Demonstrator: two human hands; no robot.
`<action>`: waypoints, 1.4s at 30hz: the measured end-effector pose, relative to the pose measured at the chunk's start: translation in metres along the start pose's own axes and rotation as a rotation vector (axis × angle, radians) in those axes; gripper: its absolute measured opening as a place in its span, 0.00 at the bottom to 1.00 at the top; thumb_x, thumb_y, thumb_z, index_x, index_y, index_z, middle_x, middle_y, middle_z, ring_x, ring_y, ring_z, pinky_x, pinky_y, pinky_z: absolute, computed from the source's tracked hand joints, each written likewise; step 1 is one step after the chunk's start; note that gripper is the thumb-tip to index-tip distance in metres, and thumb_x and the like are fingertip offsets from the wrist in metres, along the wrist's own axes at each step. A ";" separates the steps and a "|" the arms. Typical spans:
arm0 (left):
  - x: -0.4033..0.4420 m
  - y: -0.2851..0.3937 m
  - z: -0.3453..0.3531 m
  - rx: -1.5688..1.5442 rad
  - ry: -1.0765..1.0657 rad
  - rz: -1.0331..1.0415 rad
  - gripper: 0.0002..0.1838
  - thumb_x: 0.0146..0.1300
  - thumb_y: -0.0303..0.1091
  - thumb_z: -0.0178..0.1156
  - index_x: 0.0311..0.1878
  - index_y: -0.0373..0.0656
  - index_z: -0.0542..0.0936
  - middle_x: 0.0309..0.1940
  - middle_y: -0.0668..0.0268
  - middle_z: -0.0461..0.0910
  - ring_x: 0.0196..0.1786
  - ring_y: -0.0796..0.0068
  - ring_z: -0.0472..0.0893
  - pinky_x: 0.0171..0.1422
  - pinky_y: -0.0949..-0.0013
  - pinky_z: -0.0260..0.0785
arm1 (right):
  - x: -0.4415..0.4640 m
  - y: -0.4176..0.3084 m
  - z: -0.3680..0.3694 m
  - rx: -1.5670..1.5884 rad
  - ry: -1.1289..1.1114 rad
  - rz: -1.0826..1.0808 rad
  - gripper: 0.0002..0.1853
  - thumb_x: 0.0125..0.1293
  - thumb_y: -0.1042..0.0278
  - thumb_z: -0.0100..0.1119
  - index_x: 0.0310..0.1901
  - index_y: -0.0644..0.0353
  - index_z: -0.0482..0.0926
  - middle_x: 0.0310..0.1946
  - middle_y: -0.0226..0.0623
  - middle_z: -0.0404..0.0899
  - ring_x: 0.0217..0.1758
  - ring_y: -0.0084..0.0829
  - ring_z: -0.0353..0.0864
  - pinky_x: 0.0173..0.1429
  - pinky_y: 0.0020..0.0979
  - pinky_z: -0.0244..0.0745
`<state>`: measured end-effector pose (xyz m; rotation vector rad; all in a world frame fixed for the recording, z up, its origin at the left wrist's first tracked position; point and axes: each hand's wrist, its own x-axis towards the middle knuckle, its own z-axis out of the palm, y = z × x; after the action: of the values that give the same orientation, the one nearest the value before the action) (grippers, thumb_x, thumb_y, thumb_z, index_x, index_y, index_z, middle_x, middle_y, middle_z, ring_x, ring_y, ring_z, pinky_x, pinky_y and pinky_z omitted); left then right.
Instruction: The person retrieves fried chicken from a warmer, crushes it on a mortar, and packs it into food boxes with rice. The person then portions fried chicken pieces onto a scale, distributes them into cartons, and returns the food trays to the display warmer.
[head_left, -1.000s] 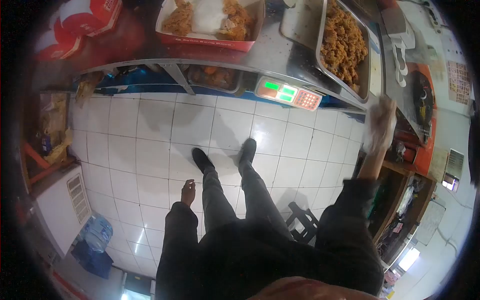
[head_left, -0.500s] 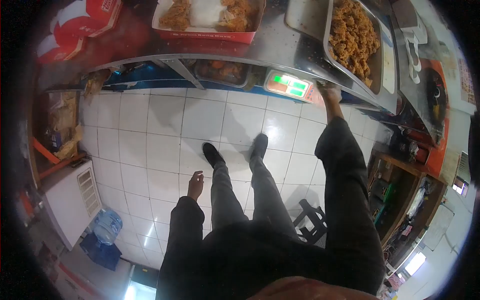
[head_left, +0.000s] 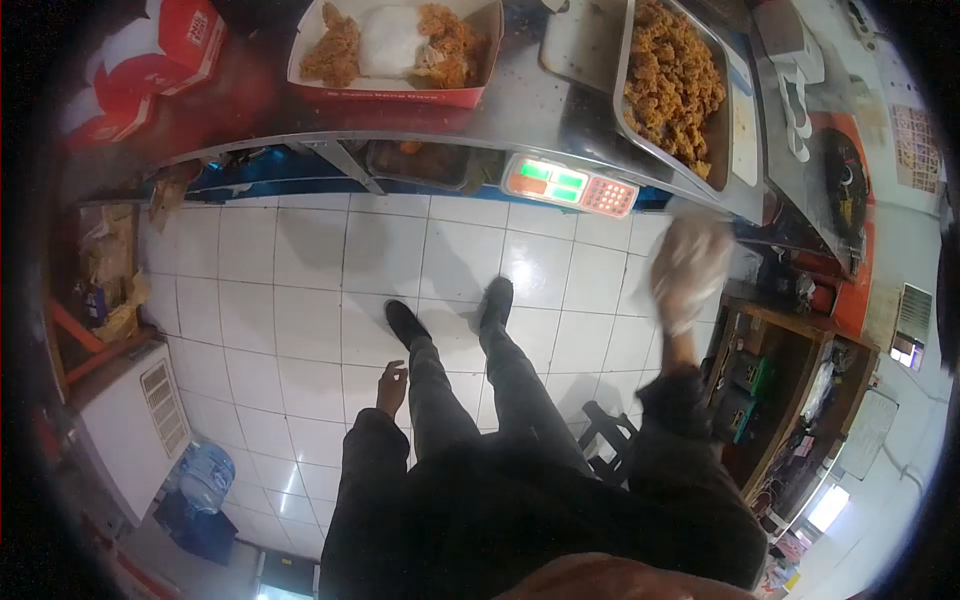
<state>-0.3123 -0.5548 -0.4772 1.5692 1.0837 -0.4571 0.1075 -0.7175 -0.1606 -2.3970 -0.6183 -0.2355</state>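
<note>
My right hand (head_left: 690,265), blurred by motion, is in front of the counter's right end, below the chicken tray. It looks covered by a whitish, see-through plastic glove; the blur hides whether it grips anything. Low beside my leg hangs my left hand (head_left: 393,388), bare, loosely curled with fingers apart and nothing in it. A metal tray of fried chicken pieces (head_left: 672,90) rests on the counter. Left of it stands an open red box (head_left: 400,97) containing white rice (head_left: 390,42) between fried chicken pieces. A lit digital scale panel (head_left: 570,186) shows below the counter edge.
Folded red and white boxes (head_left: 165,55) sit on the steel counter (head_left: 520,100) at far left. A wooden shelf (head_left: 725,350) is at right, a dark plastic stool (head_left: 605,435) behind my leg. A water jug (head_left: 207,475) stands on the tiled floor at lower left.
My right hand has pulled back from under the counter edge, near the scale, toward my body and slightly right. The scale's keypad now shows. My left hand stays low by my leg.
</note>
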 end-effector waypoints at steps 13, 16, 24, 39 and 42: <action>0.018 -0.054 -0.001 -0.061 0.050 0.107 0.17 0.60 0.35 0.52 0.52 0.41 0.70 0.37 0.56 0.78 0.34 0.67 0.80 0.41 0.66 0.71 | 0.157 0.092 0.026 -0.274 -0.403 -0.265 0.12 0.64 0.65 0.48 0.43 0.64 0.72 0.38 0.36 0.75 0.41 0.30 0.73 0.47 0.27 0.67; 0.010 -0.060 -0.005 -0.040 0.080 0.076 0.17 0.60 0.35 0.53 0.52 0.41 0.70 0.38 0.54 0.78 0.35 0.67 0.80 0.40 0.67 0.72 | 0.155 0.084 0.012 -0.253 -0.249 -0.127 0.11 0.56 0.68 0.52 0.40 0.60 0.76 0.39 0.42 0.76 0.43 0.40 0.75 0.49 0.34 0.68; -0.001 -0.071 -0.018 -0.026 0.094 0.005 0.19 0.58 0.36 0.54 0.52 0.41 0.70 0.39 0.53 0.77 0.37 0.66 0.79 0.41 0.67 0.73 | 0.163 0.074 -0.015 0.016 -0.099 0.238 0.14 0.60 0.61 0.51 0.44 0.60 0.73 0.40 0.40 0.74 0.43 0.34 0.75 0.47 0.32 0.69; 0.008 0.001 -0.009 0.041 0.040 0.009 0.17 0.59 0.36 0.53 0.52 0.45 0.70 0.38 0.57 0.79 0.41 0.64 0.79 0.47 0.64 0.69 | 0.157 0.076 -0.013 0.135 -0.040 -0.012 0.20 0.54 0.68 0.55 0.51 0.55 0.68 0.41 0.39 0.75 0.44 0.41 0.75 0.45 0.33 0.71; 0.008 0.006 -0.007 0.064 0.050 0.054 0.17 0.59 0.37 0.53 0.51 0.45 0.70 0.38 0.58 0.79 0.43 0.62 0.78 0.49 0.62 0.68 | 0.160 0.076 -0.018 0.009 -0.021 -0.256 0.20 0.53 0.74 0.52 0.51 0.54 0.68 0.41 0.38 0.76 0.44 0.41 0.76 0.45 0.36 0.71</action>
<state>-0.3053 -0.5455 -0.4779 1.6701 1.0703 -0.4217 0.2834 -0.7211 -0.1373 -2.3111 -0.9341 -0.3154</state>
